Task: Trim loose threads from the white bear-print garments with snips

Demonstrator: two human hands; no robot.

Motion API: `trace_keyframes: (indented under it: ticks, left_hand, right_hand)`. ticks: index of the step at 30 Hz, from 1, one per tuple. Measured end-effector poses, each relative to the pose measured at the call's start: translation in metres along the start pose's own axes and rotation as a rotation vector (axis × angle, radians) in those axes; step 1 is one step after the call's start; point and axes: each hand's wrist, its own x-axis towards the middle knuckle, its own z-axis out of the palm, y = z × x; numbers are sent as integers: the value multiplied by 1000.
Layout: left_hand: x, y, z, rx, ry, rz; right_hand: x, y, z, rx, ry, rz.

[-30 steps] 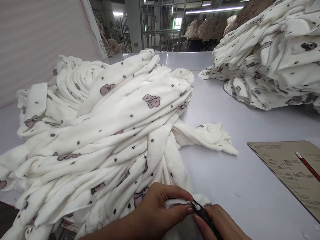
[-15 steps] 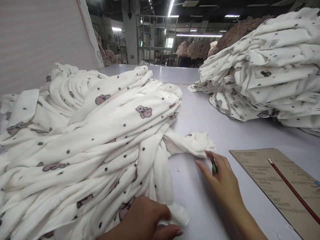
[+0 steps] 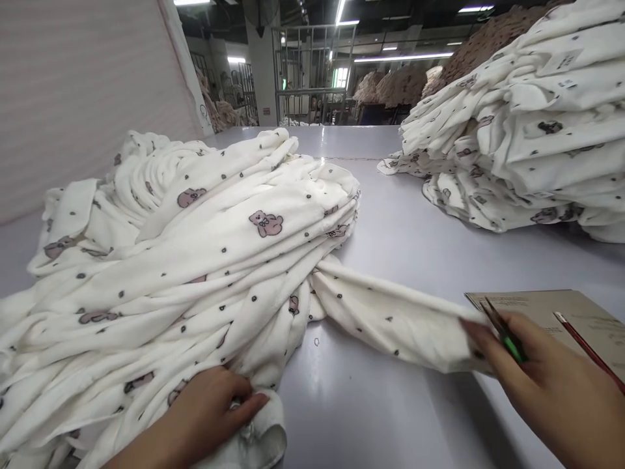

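Note:
A heap of white plush garments (image 3: 195,273) printed with pink bears and dark dots spreads over the left of the table. My right hand (image 3: 541,371) is closed on the end of a sleeve-like length of white cloth (image 3: 395,312), pulled taut to the right out of the heap. The same hand also holds small thread snips (image 3: 508,339) with dark pointed blades and a green part. At the heap's front edge, my left hand (image 3: 209,410) is closed with its fingers curled into the white fabric (image 3: 266,433); its fingertips are partly hidden.
Brown printed card (image 3: 527,303) with a red pencil (image 3: 586,342) on it lies at the right, partly behind my right hand. Farther back on the right rises a tall stack of similar garments (image 3: 527,143). A pale fabric sheet (image 3: 88,98) hangs at the left.
My right hand has taken hold of the loose cloth end and drawn it right, stretching it out. My left hand has moved left and closed on fabric. The view has shifted slightly.

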Motion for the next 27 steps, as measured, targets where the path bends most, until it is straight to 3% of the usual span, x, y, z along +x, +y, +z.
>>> trace_keyframes:
  ticks: [2, 4, 5, 8, 11, 14, 17, 23, 25, 27]
  left_hand:
    - [0, -1, 3, 8, 13, 12]
    - [1, -1, 6, 29, 38, 13]
    - [1, -1, 6, 53, 46, 10]
    - [0, -5, -2, 181, 59, -17]
    - [-1, -19, -24, 314, 109, -70]
    - [-2, -39, -48, 387, 223, -133]
    - [0, -57, -64, 391, 306, -219]
    - [5, -58, -69, 278, 332, -336]
    - [5, -52, -67, 240, 336, -333]
    - [4, -46, -65, 204, 349, -316]
  right_hand:
    - [12, -12, 0, -43, 103, -3]
    - [13, -34, 11, 15, 124, -65]
    - [9, -48, 21, 75, 90, -134]
    - [-10, -88, 60, 295, -224, -485]
    - [-14, -115, 99, 363, -288, -570]
    - [2, -123, 116, 342, -308, -575]
    - [20, -117, 99, 339, -351, -613]
    - [4, -86, 24, 349, -503, -598]
    - [4, -79, 15, 343, -476, -532]
    - [17, -76, 22, 341, -374, -444]
